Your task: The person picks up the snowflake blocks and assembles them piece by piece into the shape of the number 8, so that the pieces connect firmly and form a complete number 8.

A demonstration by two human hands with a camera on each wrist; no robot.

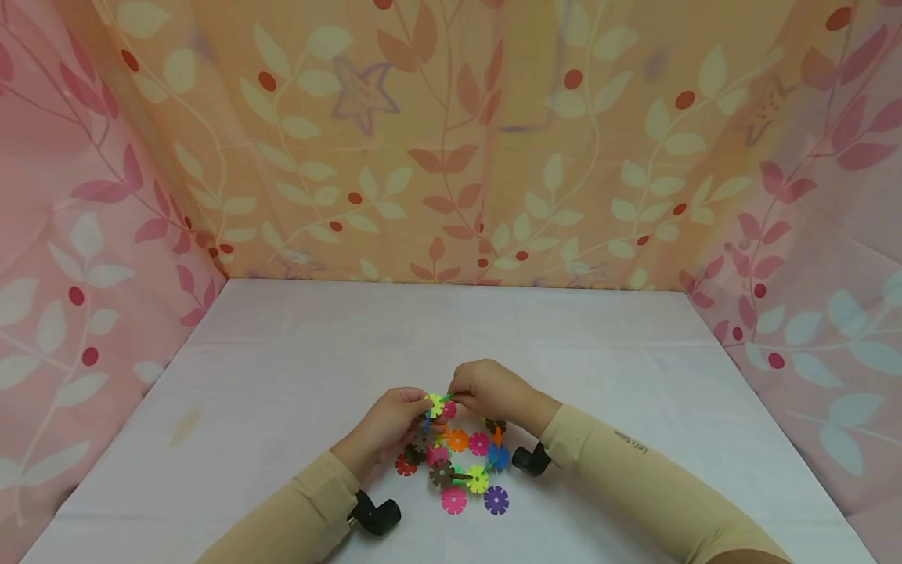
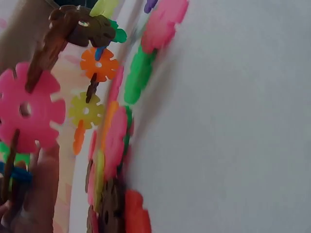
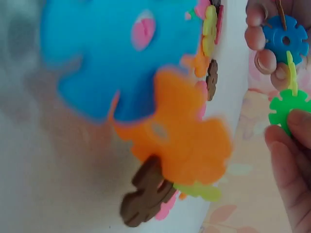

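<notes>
Both hands meet over a chain of notched plastic flower discs at the table's near middle. My left hand grips the chain, its fingers around a blue disc in the right wrist view. A yellow disc is slotted into that blue one and stands upright. My right hand pinches a green disc between thumb and fingers; it touches the yellow disc's other edge. In the left wrist view a pink disc and a brown disc extend from the held chain.
More discs lie below the hands, among them an orange disc, a pink disc and a purple disc. A black wrist mount juts from the left sleeve. Patterned cloth encloses the white table.
</notes>
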